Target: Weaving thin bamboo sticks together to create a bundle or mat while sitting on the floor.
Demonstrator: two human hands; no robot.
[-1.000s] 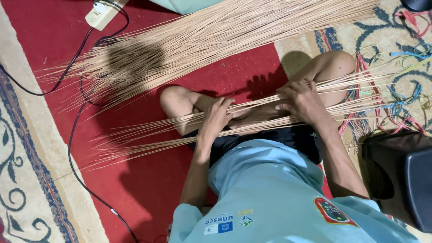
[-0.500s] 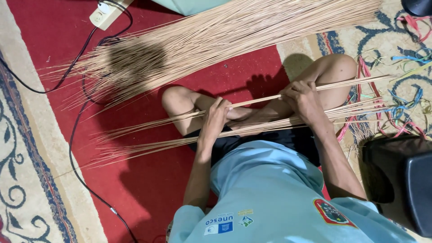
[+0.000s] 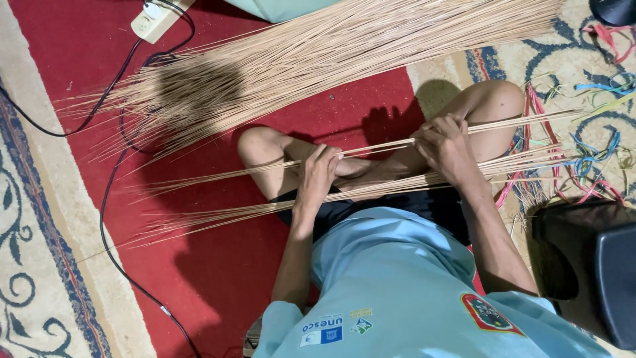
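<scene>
I sit cross-legged on a red carpet. My left hand (image 3: 318, 174) and my right hand (image 3: 445, 147) both grip a thin bunch of long tan sticks (image 3: 384, 146) held level above my legs. A second, thicker bundle of the same sticks (image 3: 391, 189) rests across my lap just below the hands, its thin tips fanning out to the left. A large pile of sticks (image 3: 318, 59) lies on the carpet beyond my knees.
A white power strip (image 3: 156, 18) with black cables (image 3: 109, 199) lies at the upper left. Coloured plastic strips (image 3: 589, 159) are scattered on the patterned rug at the right. A dark box-like object (image 3: 589, 265) stands at my right side.
The thin bunch has been lifted apart from the lap bundle and now sits higher, stretched between both hands. My hands have risen slightly with it.
</scene>
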